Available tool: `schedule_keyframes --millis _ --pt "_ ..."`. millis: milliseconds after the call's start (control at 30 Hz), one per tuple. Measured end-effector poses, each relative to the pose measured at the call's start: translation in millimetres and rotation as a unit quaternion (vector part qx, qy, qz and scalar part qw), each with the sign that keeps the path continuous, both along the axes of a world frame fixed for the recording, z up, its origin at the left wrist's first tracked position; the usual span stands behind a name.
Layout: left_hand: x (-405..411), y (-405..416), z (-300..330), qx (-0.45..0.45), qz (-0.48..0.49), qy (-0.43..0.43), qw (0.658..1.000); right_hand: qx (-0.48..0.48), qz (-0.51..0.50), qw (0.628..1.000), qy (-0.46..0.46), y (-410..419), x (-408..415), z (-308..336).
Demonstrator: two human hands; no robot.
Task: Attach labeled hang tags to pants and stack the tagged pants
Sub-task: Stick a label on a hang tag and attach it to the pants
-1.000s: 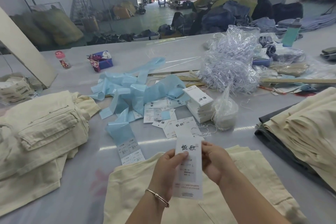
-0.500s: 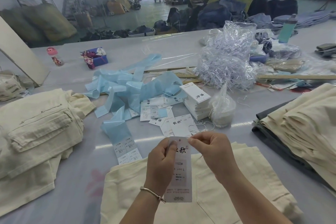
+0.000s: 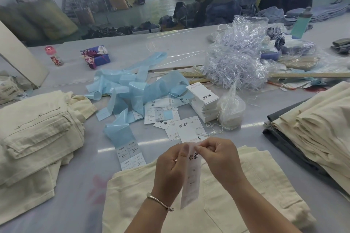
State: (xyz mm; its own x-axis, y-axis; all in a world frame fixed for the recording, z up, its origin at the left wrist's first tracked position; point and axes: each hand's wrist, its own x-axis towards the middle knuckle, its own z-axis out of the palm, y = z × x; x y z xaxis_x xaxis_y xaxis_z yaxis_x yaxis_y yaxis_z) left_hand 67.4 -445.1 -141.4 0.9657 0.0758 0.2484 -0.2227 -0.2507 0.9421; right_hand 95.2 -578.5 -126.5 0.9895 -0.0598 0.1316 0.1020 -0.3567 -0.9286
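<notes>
both hands held one hang tag (image 3: 192, 174) upright just above the cream pants (image 3: 236, 191): the left hand (image 3: 170, 166) gripped its left edge, the right hand (image 3: 217, 155) pinched its top corner.

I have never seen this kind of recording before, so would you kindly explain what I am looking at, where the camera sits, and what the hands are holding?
There is no machine here: a person works with two bare hands, filmed by one wide-angle camera worn on the head, looking forward and down. The left hand and right hand together pinch a white paper hang tag with black characters near its top. Under them, cream fabric pants lie flat on the grey worktable. Folded cream pants sit at the left, and another cream stack at the right. Farther back lie loose white tags, a stack of white tags, crumpled blue backing strips and a clear plastic bag heap.
</notes>
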Motion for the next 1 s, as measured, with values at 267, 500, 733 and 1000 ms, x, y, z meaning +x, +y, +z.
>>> schedule_keyframes --millis 267,500,733,1000 --pt "13.6 -1.3 3.2 -0.189 -0.045 0.152 0.969 0.121 0.032 0.991 0.044 -7.9 -4.2 -4.3" --pt "22.0 -24.5 2.9 0.012 -0.039 0.071 0.997 0.083 0.01 0.996 0.042 -37.5 -7.5 -4.4" --pt "29.8 -66.5 16.8 0.134 -0.045 -0.026 0.99 0.086 0.031 0.996 -0.003 -84.5 -7.5 14.0" --pt "33.8 -126.5 4.4 0.13 -0.108 -0.008 0.985 0.023 -0.05 0.997 0.053 -150.3 -17.6 7.3"
